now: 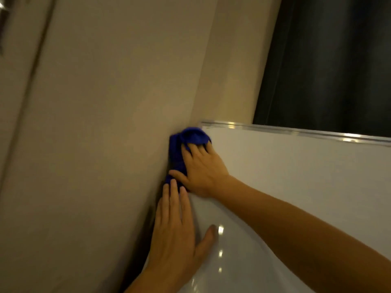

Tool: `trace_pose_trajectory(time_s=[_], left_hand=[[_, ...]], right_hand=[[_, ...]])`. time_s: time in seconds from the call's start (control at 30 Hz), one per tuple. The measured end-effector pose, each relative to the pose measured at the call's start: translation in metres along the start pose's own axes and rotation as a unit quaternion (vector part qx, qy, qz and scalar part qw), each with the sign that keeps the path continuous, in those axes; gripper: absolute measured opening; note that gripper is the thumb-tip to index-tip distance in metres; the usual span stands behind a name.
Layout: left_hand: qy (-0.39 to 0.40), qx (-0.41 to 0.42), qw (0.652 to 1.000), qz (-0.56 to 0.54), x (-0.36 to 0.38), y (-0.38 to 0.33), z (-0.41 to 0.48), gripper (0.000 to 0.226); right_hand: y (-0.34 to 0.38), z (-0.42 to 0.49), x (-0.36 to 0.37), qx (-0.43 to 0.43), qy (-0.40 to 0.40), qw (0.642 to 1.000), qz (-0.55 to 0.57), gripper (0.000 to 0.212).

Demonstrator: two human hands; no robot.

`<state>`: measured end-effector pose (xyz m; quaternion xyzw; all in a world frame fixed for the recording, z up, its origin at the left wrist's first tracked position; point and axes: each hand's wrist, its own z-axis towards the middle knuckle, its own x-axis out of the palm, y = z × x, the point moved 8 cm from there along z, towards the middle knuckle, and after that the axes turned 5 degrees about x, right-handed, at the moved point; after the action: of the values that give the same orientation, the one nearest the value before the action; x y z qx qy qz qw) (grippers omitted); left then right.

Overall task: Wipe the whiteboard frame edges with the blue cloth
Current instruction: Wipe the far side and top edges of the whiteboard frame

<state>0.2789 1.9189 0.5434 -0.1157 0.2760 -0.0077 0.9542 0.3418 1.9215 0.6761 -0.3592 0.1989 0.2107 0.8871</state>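
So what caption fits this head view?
Right hand presses blue cloth on whiteboard's left edge; left hand lies flat.

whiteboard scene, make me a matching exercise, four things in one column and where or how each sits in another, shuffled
Things:
1. cloth
2. left hand
3. top frame
4. curtain

Places or states:
A. dark, above and behind the board
B. flat on the board, below the cloth
C. bunched under the right hand at the board's left edge
D. shiny strip with light glints

Pairs: 1-C, 2-B, 3-D, 4-A
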Motion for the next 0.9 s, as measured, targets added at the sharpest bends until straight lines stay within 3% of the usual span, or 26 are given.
trace_pose_trajectory(time_s=[0.07, 0.13, 0.43, 0.7, 0.9], left_hand=[[-0.01, -0.004, 1.0, -0.001, 0.001, -0.006, 0.021, 0.107], [0.006, -0.018, 1.0, -0.008, 0.001, -0.008, 0.041, 0.107], [0.0, 0.022, 1.0, -0.007, -0.014, -0.032, 0.113, 0.107], [-0.006, 0.105, 0.994, -0.008, -0.002, -0.097, 0.141, 0.105], [-0.034, 0.163, 0.986, -0.018, -0.007, -0.172, 0.148, 0.106]], right_hand=[[-0.05, 0.02, -0.012, 0.127, -0.018, 0.992, 0.004, 0.087], [-0.084, 0.031, -0.019, 0.199, -0.014, 0.98, 0.024, 0.084], [-0.138, 0.002, -0.049, 0.209, -0.078, 0.975, -0.011, 0.084], [-0.243, -0.104, -0.075, 0.288, -0.057, 0.953, -0.076, 0.095], [-0.332, -0.173, -0.128, 0.437, -0.064, 0.89, -0.112, 0.108]])
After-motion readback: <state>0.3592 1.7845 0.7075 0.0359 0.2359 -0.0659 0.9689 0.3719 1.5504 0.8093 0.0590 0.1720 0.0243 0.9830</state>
